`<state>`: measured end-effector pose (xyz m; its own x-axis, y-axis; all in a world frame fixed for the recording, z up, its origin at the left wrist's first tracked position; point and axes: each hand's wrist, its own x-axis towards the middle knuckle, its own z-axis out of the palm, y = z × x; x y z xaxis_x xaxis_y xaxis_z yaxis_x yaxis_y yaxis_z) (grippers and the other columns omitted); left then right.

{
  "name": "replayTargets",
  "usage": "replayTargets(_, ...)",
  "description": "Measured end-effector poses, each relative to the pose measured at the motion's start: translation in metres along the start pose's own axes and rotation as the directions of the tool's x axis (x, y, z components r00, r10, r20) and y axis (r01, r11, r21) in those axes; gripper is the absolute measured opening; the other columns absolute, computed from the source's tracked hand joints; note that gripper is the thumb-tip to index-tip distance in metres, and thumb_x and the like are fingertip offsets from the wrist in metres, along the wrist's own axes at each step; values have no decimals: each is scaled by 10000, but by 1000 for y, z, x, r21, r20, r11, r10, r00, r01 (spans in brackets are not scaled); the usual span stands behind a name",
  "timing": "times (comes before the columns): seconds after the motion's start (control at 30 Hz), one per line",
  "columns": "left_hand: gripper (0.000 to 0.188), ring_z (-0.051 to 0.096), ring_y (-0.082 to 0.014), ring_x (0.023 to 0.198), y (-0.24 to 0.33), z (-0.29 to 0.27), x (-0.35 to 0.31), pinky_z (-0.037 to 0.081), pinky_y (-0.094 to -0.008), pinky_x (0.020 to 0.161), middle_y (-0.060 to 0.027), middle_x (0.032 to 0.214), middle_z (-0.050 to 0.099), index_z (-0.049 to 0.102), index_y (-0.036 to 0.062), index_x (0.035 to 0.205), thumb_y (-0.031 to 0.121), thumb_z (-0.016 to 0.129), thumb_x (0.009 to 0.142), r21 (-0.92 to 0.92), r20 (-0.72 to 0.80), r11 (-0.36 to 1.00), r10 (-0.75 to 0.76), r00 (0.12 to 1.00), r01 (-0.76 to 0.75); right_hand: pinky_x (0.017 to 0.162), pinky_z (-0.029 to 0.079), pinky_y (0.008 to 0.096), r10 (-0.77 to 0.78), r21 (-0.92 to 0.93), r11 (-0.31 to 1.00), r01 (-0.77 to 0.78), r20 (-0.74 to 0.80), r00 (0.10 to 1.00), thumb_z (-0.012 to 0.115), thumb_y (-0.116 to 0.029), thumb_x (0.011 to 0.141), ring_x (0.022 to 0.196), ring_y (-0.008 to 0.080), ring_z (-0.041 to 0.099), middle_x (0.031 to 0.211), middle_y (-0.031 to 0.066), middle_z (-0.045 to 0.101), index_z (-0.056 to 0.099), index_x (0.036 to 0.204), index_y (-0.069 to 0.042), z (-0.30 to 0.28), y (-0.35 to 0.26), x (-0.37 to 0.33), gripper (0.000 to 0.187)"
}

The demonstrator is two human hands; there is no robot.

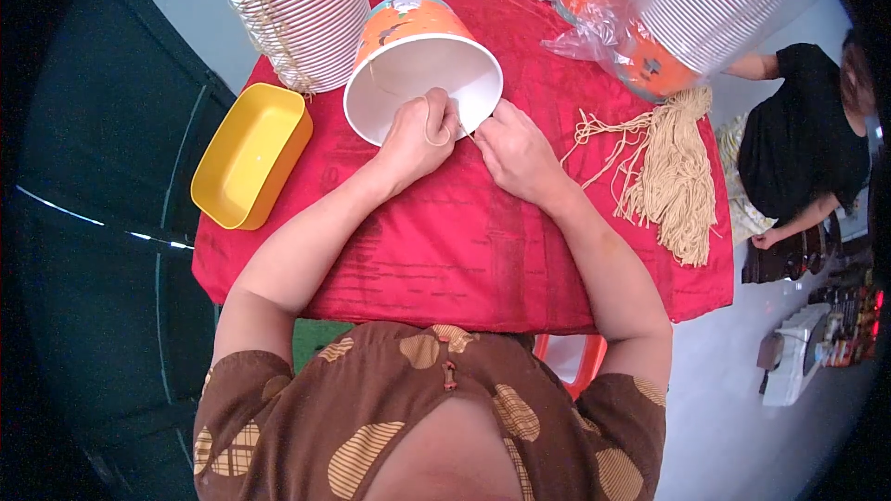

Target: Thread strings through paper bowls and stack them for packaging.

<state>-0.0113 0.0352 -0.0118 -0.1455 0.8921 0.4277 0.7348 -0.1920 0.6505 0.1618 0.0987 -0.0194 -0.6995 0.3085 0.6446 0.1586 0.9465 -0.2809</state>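
A paper bucket [418,26], orange outside and white within, lies tilted with its open mouth toward me. My left hand [418,141] reaches into the mouth at the lower rim, its fingers closed on a thin beige string [429,133] that loops over them. Just outside the rim on the right, my right hand [518,150] is closed in a pinch, with a bit of the string showing between the two hands. The fingertips of both hands are partly hidden. A bundle of beige strings [682,181] lies to the right, several strands straying toward my right hand.
A yellow plastic tub [243,153] sits at the left edge of the red-covered table [445,264]. Tall stacks of nested buckets rise at the back left [297,14] and, in clear plastic, at the back right [710,9]. Another person [807,130] stands beyond the right side.
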Motion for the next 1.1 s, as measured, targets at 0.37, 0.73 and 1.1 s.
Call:
replayTargets(0.37,147,616,-269,668,3,-15,9,479,-370,620,-172,692,612,594,-32,757,98,600,825,-162,190,986,67,980,-36,788,462,468,39,-3,999,-39,28,999,574,14,733,892,384,541,927,219,529,553,825,33,3,7,-3,96)
replayTargets(0.73,186,504,-73,610,4,-4,10,420,-263,555,-12,696,607,654,10,824,166,606,914,-296,277,941,-79,958,163,818,466,471,104,102,989,-111,71,992,560,26,718,906,399,547,939,242,544,573,794,62,-3,8,0,85)
replayTargets(1.1,188,564,-123,669,9,-6,13,464,-305,633,-60,707,630,657,-24,820,144,595,877,-189,317,964,-120,941,187,820,463,418,132,210,966,-148,91,987,537,-3,806,935,350,549,981,200,530,561,801,42,-1,18,-5,51)
